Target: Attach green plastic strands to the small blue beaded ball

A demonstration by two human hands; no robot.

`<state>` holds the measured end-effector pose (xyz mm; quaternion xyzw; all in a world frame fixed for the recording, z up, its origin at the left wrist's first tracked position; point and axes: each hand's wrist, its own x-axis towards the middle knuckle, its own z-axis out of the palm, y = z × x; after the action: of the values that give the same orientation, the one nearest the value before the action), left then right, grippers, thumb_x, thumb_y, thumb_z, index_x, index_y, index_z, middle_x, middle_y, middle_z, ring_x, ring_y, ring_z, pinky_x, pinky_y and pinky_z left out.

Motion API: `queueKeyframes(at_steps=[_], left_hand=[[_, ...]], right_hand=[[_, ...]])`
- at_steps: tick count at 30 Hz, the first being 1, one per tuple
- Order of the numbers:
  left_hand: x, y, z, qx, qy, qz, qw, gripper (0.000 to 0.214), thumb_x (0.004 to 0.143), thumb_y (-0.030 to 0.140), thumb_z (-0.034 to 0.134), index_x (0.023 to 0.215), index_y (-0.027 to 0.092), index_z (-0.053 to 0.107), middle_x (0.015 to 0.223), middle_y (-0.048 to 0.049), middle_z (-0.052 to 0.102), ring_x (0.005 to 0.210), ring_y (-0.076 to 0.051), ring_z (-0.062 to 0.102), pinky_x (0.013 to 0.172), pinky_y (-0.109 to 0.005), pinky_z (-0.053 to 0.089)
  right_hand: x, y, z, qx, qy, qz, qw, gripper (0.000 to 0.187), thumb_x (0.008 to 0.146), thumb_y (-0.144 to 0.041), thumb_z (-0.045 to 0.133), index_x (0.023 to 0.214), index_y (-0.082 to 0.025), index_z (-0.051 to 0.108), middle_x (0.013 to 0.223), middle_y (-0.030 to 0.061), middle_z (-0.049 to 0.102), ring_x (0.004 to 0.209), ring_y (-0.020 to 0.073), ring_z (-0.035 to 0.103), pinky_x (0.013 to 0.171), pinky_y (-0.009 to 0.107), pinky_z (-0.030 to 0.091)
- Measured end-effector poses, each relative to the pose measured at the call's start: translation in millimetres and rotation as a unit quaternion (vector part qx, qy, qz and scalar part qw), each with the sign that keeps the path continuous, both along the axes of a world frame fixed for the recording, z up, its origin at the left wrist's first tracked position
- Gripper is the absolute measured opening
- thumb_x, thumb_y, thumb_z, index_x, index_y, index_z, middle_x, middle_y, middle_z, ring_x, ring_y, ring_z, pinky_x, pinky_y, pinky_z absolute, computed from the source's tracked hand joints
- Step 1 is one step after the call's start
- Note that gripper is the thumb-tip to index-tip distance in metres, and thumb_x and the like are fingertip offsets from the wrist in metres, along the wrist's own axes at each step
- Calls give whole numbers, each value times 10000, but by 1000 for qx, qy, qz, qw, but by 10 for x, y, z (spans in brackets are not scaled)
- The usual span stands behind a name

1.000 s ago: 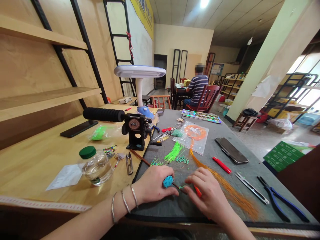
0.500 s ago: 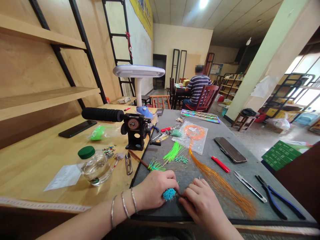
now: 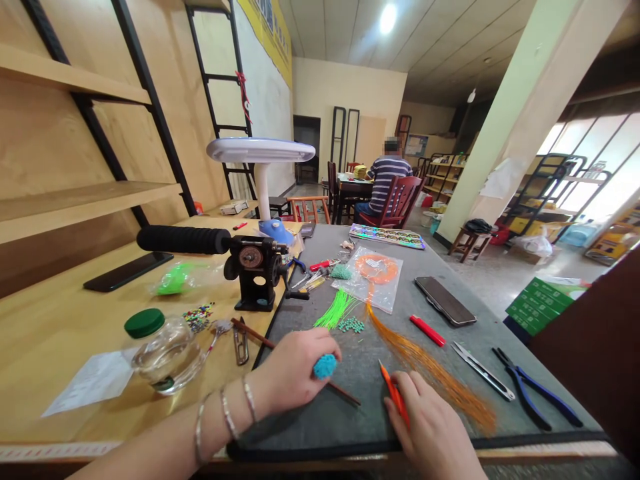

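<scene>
My left hand [image 3: 295, 370] is closed on a thin brown stick [image 3: 345, 395] that carries a teal beaded ball [image 3: 325, 366]; the stick runs out both sides of the hand. My right hand [image 3: 433, 427] rests at the near edge of the grey mat [image 3: 360, 413] with an orange-handled tool [image 3: 395, 395] gripped in its fingers, tip pointing away from me. A fan of orange strands [image 3: 435, 377] lies just right of that hand. Green strands [image 3: 334, 311] and loose teal beads [image 3: 351, 325] lie beyond my hands.
A black hand-crank device [image 3: 255, 267] with a foam handle, a desk lamp [image 3: 263, 157], a glass jar [image 3: 167, 353] and snips [image 3: 241, 331] stand left. A phone [image 3: 444, 300], red lighter [image 3: 427, 330], scissors [image 3: 483, 371] and pliers [image 3: 535, 393] lie right. A person sits at a far table.
My hands have separated: the right hand drew back toward the near edge and now shows the orange tool. The left hand with the teal ball shifted slightly. The camera turned right.
</scene>
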<state>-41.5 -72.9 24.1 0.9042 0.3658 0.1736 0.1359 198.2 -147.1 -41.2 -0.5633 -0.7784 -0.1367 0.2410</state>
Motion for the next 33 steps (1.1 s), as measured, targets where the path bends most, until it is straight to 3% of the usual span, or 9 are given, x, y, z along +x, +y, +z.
queueKeyframes(at_steps=[5, 8, 12, 18, 22, 25, 29, 33], left_hand=[[585, 193, -34, 9, 54, -82, 995, 113, 777, 205, 558, 849, 220, 644, 871, -35, 653, 782, -181, 609, 689, -264, 468], [830, 334, -103, 33, 88, -113, 989, 186, 752, 151, 553, 900, 233, 631, 918, -34, 645, 817, -185, 611, 709, -268, 474], [962, 453, -161, 71, 141, -127, 979, 206, 737, 154, 542, 919, 222, 610, 941, -55, 630, 781, -200, 623, 659, -288, 482], [944, 445, -101, 81, 161, -149, 972, 172, 754, 206, 544, 918, 222, 593, 939, -55, 625, 782, -217, 637, 634, -301, 487], [903, 427, -86, 61, 150, -148, 976, 190, 760, 209, 552, 944, 235, 591, 972, -48, 632, 821, -218, 642, 677, -299, 491], [884, 431, -116, 54, 135, -157, 977, 263, 760, 191, 542, 1009, 261, 588, 991, -40, 638, 839, -224, 644, 691, -306, 492], [884, 427, -140, 64, 145, -161, 974, 200, 748, 203, 555, 942, 235, 596, 954, -56, 635, 809, -235, 641, 674, -319, 493], [912, 411, -123, 54, 131, -168, 976, 285, 741, 198, 564, 1020, 251, 584, 989, -46, 639, 862, -226, 635, 709, -303, 491]], right_hand=[[268, 37, 61, -30, 71, -4, 997, 180, 854, -257, 452, 995, -200, 549, 760, 50, 681, 629, 181, 663, 560, 261, 510], [563, 115, 247, -73, 110, -72, 989, 189, 856, -332, 471, 936, -207, 587, 650, 13, 659, 518, 159, 614, 495, 248, 469], [925, 289, 428, -63, 69, -162, 982, 237, 850, -377, 463, 938, -222, 619, 769, 38, 701, 613, 186, 640, 556, 279, 456], [1129, 486, 357, -85, -2, -234, 969, 220, 872, -334, 460, 989, -231, 615, 949, 43, 708, 825, 222, 672, 640, 298, 445], [1153, 489, 285, -86, -71, -235, 966, 196, 880, -301, 477, 963, -212, 630, 926, 67, 701, 864, 240, 648, 663, 309, 437], [1112, 452, 283, -39, -101, -224, 969, 202, 877, -285, 482, 964, -184, 634, 916, 96, 696, 857, 264, 615, 727, 347, 437], [956, 394, 325, 12, -69, -168, 983, 202, 883, -277, 468, 945, -181, 635, 932, 104, 690, 847, 259, 590, 777, 369, 430], [759, 341, 348, 12, -19, -106, 994, 192, 890, -286, 475, 914, -190, 639, 878, 80, 686, 835, 242, 587, 745, 347, 437]])
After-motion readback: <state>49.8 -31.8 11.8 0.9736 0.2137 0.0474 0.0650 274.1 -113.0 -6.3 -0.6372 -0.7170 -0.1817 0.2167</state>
